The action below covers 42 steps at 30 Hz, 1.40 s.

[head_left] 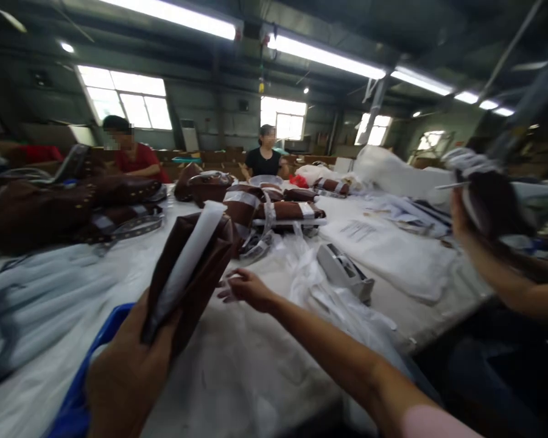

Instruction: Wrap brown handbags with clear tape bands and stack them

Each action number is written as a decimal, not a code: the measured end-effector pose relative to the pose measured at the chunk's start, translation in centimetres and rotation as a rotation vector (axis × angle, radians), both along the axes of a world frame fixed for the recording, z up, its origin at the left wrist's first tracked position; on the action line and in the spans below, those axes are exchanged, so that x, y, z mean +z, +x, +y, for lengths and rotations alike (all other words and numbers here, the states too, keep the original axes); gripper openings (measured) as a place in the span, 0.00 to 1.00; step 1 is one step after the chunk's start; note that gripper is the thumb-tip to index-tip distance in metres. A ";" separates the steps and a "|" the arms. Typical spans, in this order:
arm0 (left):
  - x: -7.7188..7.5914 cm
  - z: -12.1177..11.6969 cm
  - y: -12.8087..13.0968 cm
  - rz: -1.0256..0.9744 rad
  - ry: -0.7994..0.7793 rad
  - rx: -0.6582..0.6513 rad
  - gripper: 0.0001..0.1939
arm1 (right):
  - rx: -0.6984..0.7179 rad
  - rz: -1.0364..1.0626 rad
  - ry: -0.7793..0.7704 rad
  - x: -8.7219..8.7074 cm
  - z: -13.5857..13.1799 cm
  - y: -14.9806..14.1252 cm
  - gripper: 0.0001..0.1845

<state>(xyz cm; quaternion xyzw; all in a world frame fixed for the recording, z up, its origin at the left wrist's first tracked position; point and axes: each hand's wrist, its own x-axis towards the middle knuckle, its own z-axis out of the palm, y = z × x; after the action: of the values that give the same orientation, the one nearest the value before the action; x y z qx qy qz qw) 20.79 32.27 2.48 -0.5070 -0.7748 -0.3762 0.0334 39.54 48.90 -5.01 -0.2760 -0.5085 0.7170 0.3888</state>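
My left hand (132, 359) is closed around the lower end of a folded brown leather bag (214, 258), held up at a tilt over the table. A white padded strip (192, 258) runs lengthwise along the bag's opening. To the right of the bag, my right hand (251, 291) reaches out with its fingers apart and nothing in them. Thin white plastic sheeting (237, 365) lies beneath both hands. Just beyond the held bag rest several brown bags (290, 210) with whitish bands around them.
A blue bin (80, 383) stands beside my left forearm, near layered pale wrapping (41, 304). Right of centre sits a grey boxy device (344, 271). More brown bags (55, 204) are piled at left. A co-worker's arm (497, 267) extends at right; two people work across the table.
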 end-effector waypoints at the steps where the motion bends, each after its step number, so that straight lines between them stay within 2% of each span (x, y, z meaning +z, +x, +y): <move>1: 0.5 -0.3 0.2 0.007 -0.032 0.048 0.29 | 0.009 0.030 -0.022 0.0 0.6 0.4 0.24; 6: 1.6 -0.8 0.9 -0.018 0.018 0.017 0.29 | 0.041 0.082 -0.096 -0.1 3.2 1.6 0.33; 7: 1.6 -0.9 0.9 -0.023 0.024 0.009 0.29 | 0.046 0.080 -0.101 0.0 3.5 1.7 0.32; 10: 1.6 -0.9 0.9 -0.033 0.035 0.001 0.29 | 0.049 0.051 -0.129 0.3 4.2 1.9 0.20; 11: 1.6 -0.8 0.9 -0.034 0.043 -0.001 0.29 | 0.046 0.030 -0.144 0.2 4.5 1.9 0.18; 15: 1.7 -0.5 1.1 -0.039 0.059 -0.009 0.29 | 0.001 -0.120 -0.196 -0.8 5.4 1.2 0.30; 17: 1.8 -0.4 1.2 -0.041 0.054 -0.010 0.29 | -0.023 -0.209 -0.181 -1.6 5.5 0.8 0.30; 21: 1.9 -0.3 1.4 -0.040 0.069 -0.023 0.29 | -0.037 -0.336 -0.054 -2.7 5.1 0.3 0.20; 24: 1.9 -0.3 1.6 -0.030 0.073 -0.027 0.29 | -0.107 -0.441 0.073 -2.8 5.5 -0.1 0.15; 29: 1.7 -0.4 2.1 -0.004 0.059 -0.050 0.29 | -0.276 -0.624 0.331 -1.2 8.7 -1.3 0.07; 32: 1.2 -0.6 2.5 0.036 0.065 -0.081 0.29 | -0.312 -0.692 0.471 0.3 9.6 -1.2 0.11; 34: 0.7 -0.9 2.9 0.079 0.067 -0.084 0.28 | -0.315 -0.713 0.563 0.9 8.3 -0.3 0.18; 36: 0.3 -1.2 3.3 0.120 0.072 -0.079 0.28 | -0.295 -0.722 0.638 0.7 5.2 1.3 0.22; 39: -0.3 -1.7 3.7 0.161 0.070 -0.086 0.28 | -0.171 -0.749 0.779 -0.7 -1.9 5.0 0.24; 40: -0.4 -1.8 3.8 0.170 0.068 -0.092 0.28 | -0.087 -0.809 0.931 -1.3 -4.3 6.5 0.28; 42: -0.5 -2.0 4.1 0.180 0.064 -0.106 0.29 | 0.028 -0.958 1.109 -2.5 -8.4 9.5 0.37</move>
<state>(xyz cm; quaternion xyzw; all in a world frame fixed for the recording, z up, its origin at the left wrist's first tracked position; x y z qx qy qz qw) 24.88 30.25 1.98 -0.5777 -0.7283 -0.3550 0.0992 49.08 40.48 -7.54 -0.3152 -0.9144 0.1600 0.1972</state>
